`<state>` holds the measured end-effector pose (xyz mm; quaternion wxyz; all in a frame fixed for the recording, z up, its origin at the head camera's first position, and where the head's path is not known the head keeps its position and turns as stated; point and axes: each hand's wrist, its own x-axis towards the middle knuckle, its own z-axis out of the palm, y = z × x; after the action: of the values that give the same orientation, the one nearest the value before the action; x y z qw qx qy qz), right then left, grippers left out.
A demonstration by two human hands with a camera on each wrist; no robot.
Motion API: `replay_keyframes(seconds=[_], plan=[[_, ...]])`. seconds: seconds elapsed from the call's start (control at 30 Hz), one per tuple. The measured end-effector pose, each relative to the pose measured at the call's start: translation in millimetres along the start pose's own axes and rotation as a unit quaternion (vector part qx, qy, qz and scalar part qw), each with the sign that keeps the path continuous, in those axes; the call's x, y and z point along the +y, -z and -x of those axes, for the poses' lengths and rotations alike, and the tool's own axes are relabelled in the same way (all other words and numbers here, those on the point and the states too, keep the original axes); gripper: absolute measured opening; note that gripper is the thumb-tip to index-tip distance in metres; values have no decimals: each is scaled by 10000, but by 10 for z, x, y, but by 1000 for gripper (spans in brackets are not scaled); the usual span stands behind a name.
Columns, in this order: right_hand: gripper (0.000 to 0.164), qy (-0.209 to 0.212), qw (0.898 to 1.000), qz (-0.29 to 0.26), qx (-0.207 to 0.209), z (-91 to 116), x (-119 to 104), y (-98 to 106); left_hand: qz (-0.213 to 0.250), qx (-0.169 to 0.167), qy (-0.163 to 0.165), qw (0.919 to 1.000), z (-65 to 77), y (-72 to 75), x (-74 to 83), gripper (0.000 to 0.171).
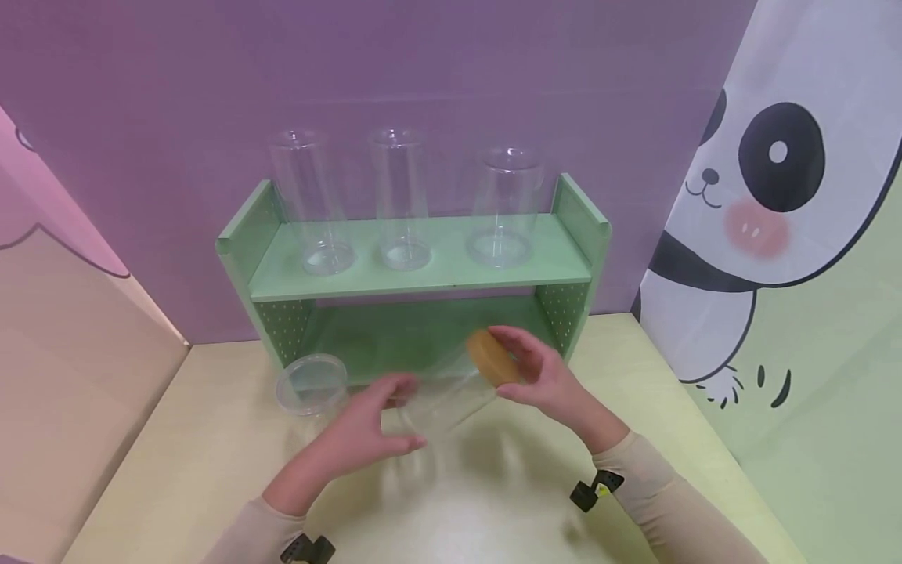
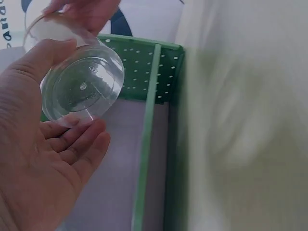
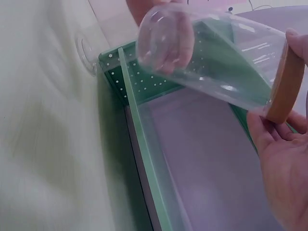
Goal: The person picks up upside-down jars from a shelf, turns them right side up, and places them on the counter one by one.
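Observation:
A clear jar (image 1: 447, 395) with an orange-brown lid (image 1: 493, 358) is held tilted above the table, in front of a green shelf (image 1: 423, 286). My right hand (image 1: 539, 372) grips the lid, thumb on one side and fingers on the other. At the jar's base, my left hand (image 1: 366, 423) curves round it; the left wrist view shows the thumb above the round bottom (image 2: 84, 86) and the fingers below. Through the clear wall of the jar (image 3: 216, 57), the right wrist view shows left-hand fingers. Motion blurs the jar in the head view.
On the upper shelf stand three clear containers: two tall ones, left (image 1: 310, 204) and middle (image 1: 402, 200), and a wider one (image 1: 503, 207) at right. Another clear container (image 1: 310, 384) stands on the table (image 1: 211, 446) left of my hands. A purple wall (image 1: 451, 63) rises behind.

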<state>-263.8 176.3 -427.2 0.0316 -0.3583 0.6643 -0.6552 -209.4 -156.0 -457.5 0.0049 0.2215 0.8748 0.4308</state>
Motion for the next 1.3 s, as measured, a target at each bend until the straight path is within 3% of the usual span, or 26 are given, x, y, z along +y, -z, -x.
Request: replay_keyframes(seconds=[0.23, 0.43, 0.83, 1.3], plan=[[85, -339, 9994, -20, -15, -71, -51, -122, 328, -354, 193, 9986, -22, -152, -70, 86], [87, -361, 9986, -346, -187, -127, -55, -200, 600, -506, 69, 9969, -49, -241, -65, 79], [83, -758, 9955, 318, -480, -180, -102, -285, 705, -544, -198, 9958, -151, -399, -162, 71], [82, -869, 9939, 388, -558, -186, -112, -356, 858, -541, -166, 9947, -161, -485, -173, 90]])
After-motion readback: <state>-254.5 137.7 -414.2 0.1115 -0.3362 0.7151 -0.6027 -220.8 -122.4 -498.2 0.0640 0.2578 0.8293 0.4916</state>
